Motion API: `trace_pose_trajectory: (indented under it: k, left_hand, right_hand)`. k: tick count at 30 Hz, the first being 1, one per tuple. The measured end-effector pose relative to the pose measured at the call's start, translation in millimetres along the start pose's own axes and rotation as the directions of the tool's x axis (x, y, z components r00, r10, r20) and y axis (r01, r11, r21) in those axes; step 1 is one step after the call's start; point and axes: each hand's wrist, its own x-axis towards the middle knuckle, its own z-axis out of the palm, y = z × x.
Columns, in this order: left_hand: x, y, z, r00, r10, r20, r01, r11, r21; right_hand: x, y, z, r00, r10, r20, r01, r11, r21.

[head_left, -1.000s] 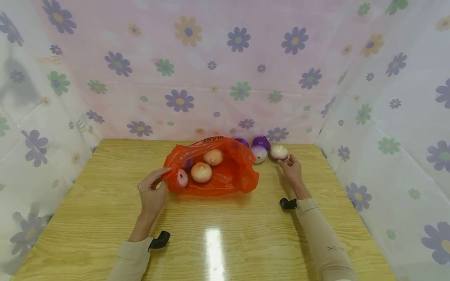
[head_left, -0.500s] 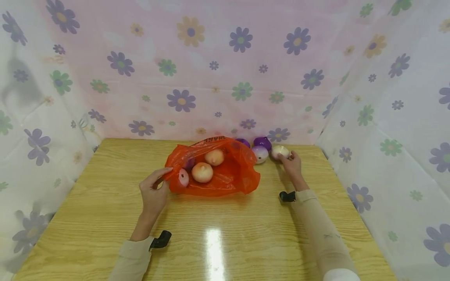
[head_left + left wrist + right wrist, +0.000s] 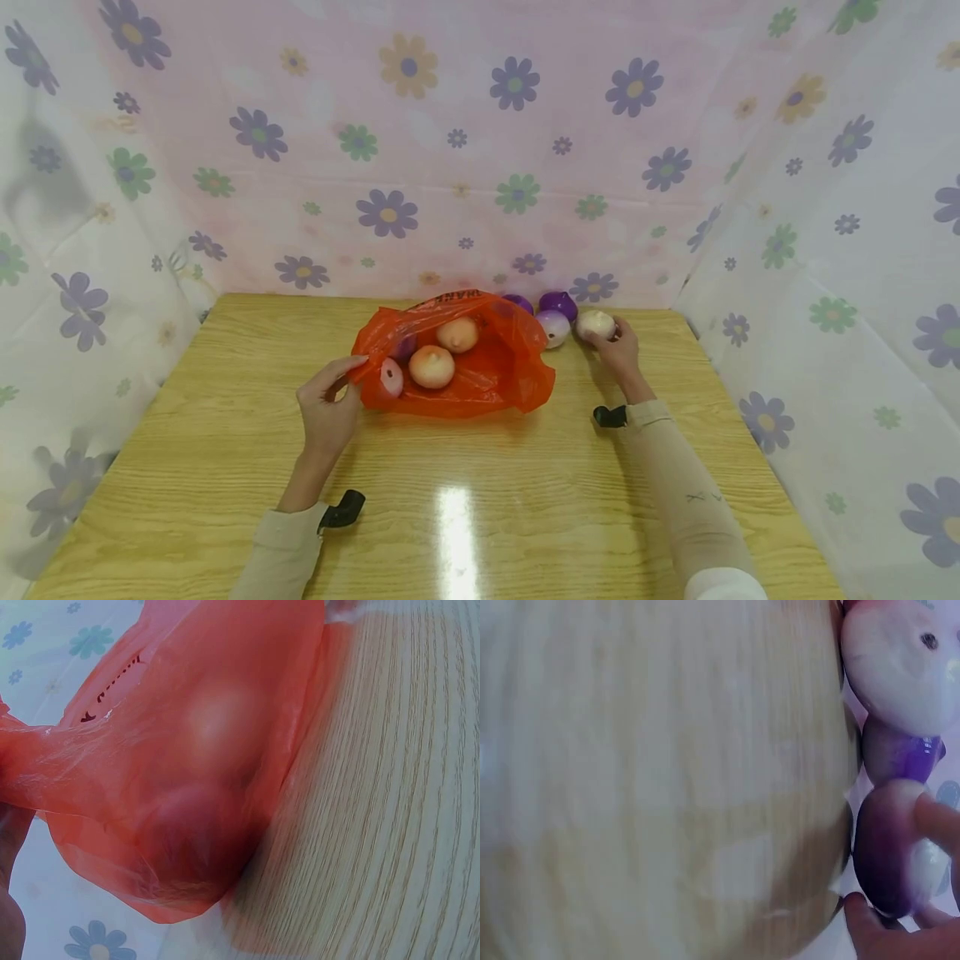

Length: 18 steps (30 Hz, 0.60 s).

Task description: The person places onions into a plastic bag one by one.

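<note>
A red plastic bag [image 3: 480, 392] lies on its side with its mouth towards the camera, several onion-like items inside, among them a pale orange one [image 3: 432, 367]. My left hand [image 3: 328, 408] pinches the bag's left edge; in the left wrist view the thin red plastic [image 3: 172, 750] stretches from the fingers at the left border. To the right of the bag, my right hand [image 3: 619, 354] grips a white and purple onion [image 3: 596, 324]. The right wrist view shows thumb and fingers around that onion [image 3: 889, 847].
Beside the held onion are a pale purple onion [image 3: 553, 328] and a dark purple one [image 3: 558, 306], with another purple one [image 3: 518, 303] partly behind the bag. Flowered cloth [image 3: 450, 208] stands behind the wooden table [image 3: 525, 500] and at both sides.
My right hand has moved slightly up and left, from touching the white and purple onion's near side to gripping it. The left hand and the bag have barely moved.
</note>
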Motion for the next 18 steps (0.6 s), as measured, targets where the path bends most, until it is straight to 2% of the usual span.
trace_pose_trajectory:
  k: [4,11,18]
  left_hand:
    - [0.1,-1.1,-0.3,1.000,-0.004,0.004,0.004,1.000,-0.006]
    - [1.3,1.1,0.2,1.000,0.002,0.001,-0.002,1.000,0.008]
    - [0.4,0.4,-0.5,1.000,0.000,0.002,0.000,1.000,0.005]
  right_hand:
    - [-3.0,1,3,0.999,-0.018,-0.040,0.019,1.000,0.023]
    - [-6.4,-1,7,0.997,0.021,-0.075,-0.021,1.000,0.006]
    - [-15.0,-7,3,0.997,0.014,-0.080,-0.016,1.000,-0.022]
